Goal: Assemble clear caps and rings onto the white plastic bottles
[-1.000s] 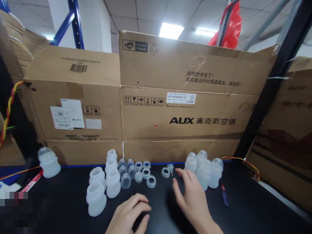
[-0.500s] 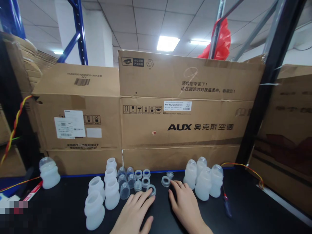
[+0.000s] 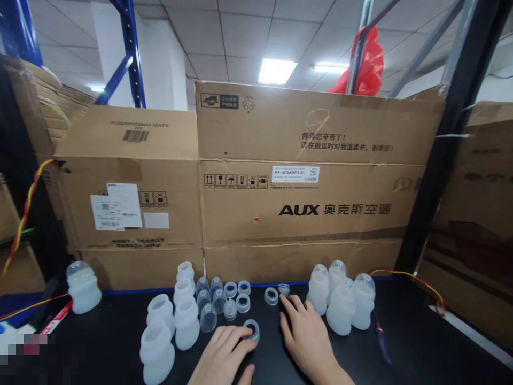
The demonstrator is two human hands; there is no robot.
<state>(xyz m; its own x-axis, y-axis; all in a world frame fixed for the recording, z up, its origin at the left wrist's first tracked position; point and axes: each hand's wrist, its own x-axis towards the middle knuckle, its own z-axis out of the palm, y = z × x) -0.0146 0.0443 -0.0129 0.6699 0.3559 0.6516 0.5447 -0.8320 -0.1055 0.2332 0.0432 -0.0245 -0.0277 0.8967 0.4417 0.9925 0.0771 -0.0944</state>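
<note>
My left hand is open, its fingertips touching a clear collar ring on the black table, with the thumb apart. My right hand is open too. Its index fingertip touches a small clear nipple-like piece, beside another collar ring. Left of my hands stand several milky, open-topped bottles. Between these and my left hand are several clear dome caps, more collar rings and a ring with a clear insert. Several capped bottles stand right of my right hand.
Flattened cardboard boxes wall off the back of the black table. One capped bottle stands far left near a red-and-white strip. A dark-handled screwdriver lies at right. Twisted wires run along both sides.
My left hand has drawn the collar ring toward me, away from the other rings. My right index finger has reached the small clear piece, which has shifted and tilted. The view moved slightly.
</note>
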